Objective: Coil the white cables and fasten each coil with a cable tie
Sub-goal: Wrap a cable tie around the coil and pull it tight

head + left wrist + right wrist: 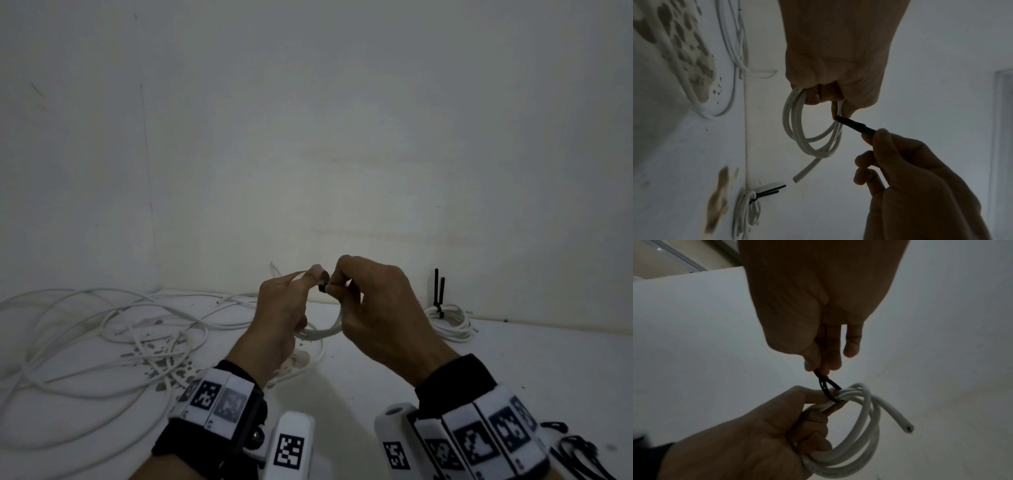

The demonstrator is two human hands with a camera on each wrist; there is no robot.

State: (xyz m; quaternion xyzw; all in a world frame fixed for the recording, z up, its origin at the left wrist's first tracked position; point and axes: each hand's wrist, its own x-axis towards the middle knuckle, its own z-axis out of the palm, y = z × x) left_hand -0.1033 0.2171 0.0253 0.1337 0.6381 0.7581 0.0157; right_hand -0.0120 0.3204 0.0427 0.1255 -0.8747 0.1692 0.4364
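Note:
My left hand [287,308] grips a small coil of white cable [855,434] held up above the white table [376,370]; its cut end [907,429] sticks out to the side. A black cable tie [826,388] is looped round the coil's strands beside my left thumb. My right hand [363,301] pinches the tie's tail [855,125] between thumb and fingers, close to the left hand. In the left wrist view the coil [809,129] hangs under the left fingers.
A tangle of loose white cable [102,335] covers the table's left side. A tied coil [448,320] with black tie tails upright lies by the wall at the right. Spare black cable ties [575,448] lie at the bottom right. Brownish stains [161,356] mark the table.

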